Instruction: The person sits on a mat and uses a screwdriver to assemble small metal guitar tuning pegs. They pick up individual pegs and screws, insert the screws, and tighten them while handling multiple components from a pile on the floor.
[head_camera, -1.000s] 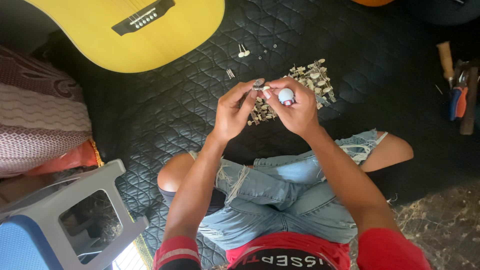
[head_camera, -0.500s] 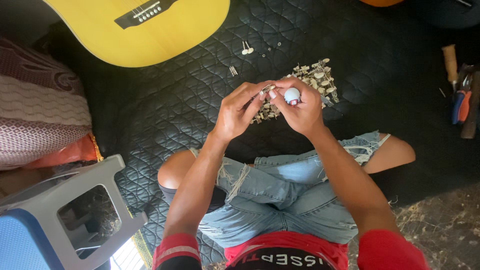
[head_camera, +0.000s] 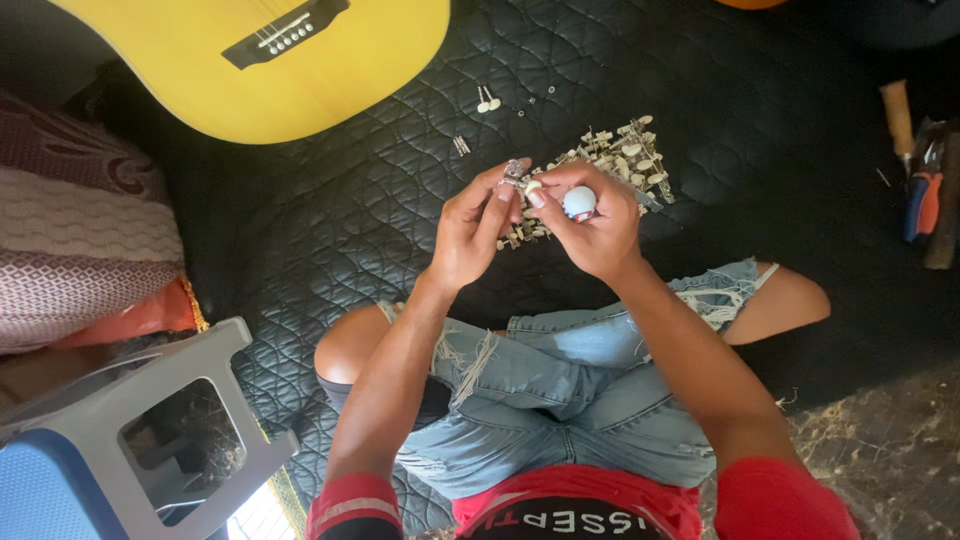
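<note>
I sit cross-legged on a black quilted mat. My left hand pinches a small metal tuning peg at its fingertips. My right hand grips a screwdriver by its rounded pale handle, its tip meeting the peg between the two hands. Just beyond my hands lies a pile of several metal tuning pegs with cream knobs.
A yellow acoustic guitar body lies at the top left. Two loose pegs and small screws rest near it. A grey plastic stool stands at the lower left, patterned cushions at the left, hand tools at the right.
The view shifted slightly; both hands stay together over the peg with small finger movements. Nothing was picked up or put down.
</note>
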